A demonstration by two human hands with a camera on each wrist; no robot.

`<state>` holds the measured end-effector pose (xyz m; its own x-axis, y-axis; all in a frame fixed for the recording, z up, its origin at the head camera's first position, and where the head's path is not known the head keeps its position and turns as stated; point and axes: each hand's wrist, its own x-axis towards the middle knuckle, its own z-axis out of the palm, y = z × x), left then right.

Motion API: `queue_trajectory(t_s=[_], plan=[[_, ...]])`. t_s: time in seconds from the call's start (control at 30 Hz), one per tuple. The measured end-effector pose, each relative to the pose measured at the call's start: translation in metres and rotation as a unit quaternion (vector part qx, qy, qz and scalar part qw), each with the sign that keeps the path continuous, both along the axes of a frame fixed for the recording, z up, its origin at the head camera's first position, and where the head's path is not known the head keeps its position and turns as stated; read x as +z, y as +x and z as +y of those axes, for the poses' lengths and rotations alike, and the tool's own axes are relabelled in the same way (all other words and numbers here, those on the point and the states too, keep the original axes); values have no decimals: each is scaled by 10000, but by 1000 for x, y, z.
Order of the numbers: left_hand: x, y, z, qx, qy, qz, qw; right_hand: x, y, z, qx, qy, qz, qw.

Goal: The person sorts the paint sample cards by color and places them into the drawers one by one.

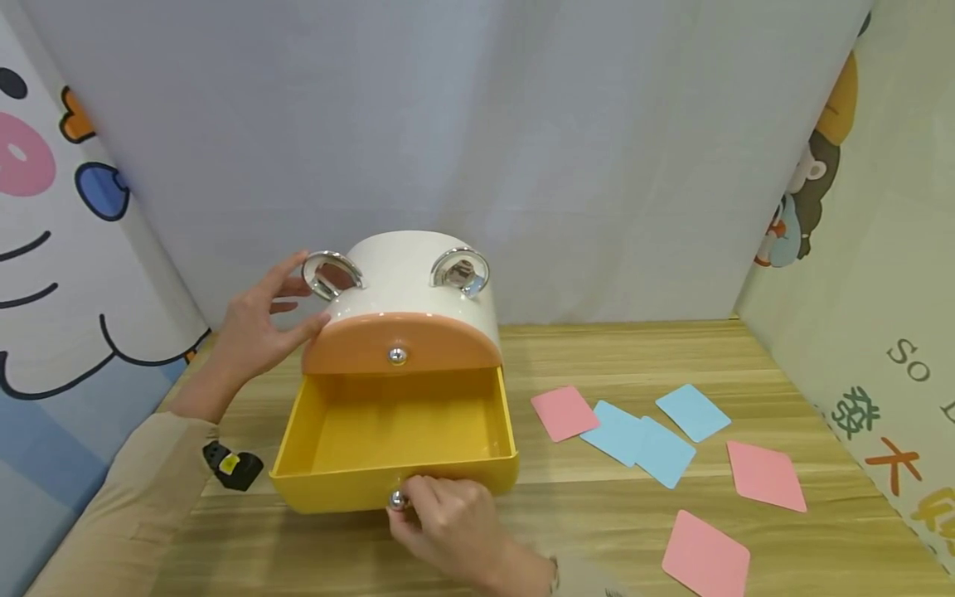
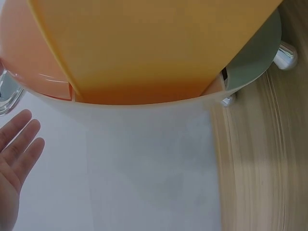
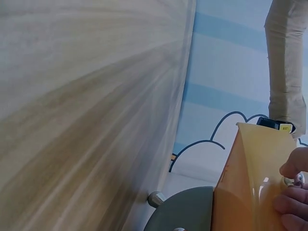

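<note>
A rounded white storage box (image 1: 399,274) with two chrome ring ears (image 1: 332,275) stands on the wooden table. Below its orange upper front (image 1: 351,352), a yellow drawer (image 1: 328,491) is pulled far out, and its inside looks bare. My right hand (image 1: 458,524) pinches the silver knob (image 1: 398,499) on the drawer front; the right wrist view shows the fingers around this knob too. On the box's left side, my left hand (image 1: 257,327) is spread, its thumb at the orange edge and its fingertips near the left ring ear.
Pink cards (image 1: 705,551) and blue cards (image 1: 694,412), several in all, lie scattered right of the box, some overlapping. Behind the table hangs a pale curtain (image 1: 597,166). Printed panels flank both sides. Small chrome feet (image 2: 286,55) show under the box.
</note>
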<state>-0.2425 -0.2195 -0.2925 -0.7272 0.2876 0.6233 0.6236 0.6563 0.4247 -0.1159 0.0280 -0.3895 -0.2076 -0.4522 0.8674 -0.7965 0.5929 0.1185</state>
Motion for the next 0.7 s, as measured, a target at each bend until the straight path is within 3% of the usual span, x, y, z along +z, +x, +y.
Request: queue_trajectory(t_s=[0.7], plan=[[1, 1, -1, 8, -17, -45, 10000, -3, 8, 0, 60, 72, 150, 9998]])
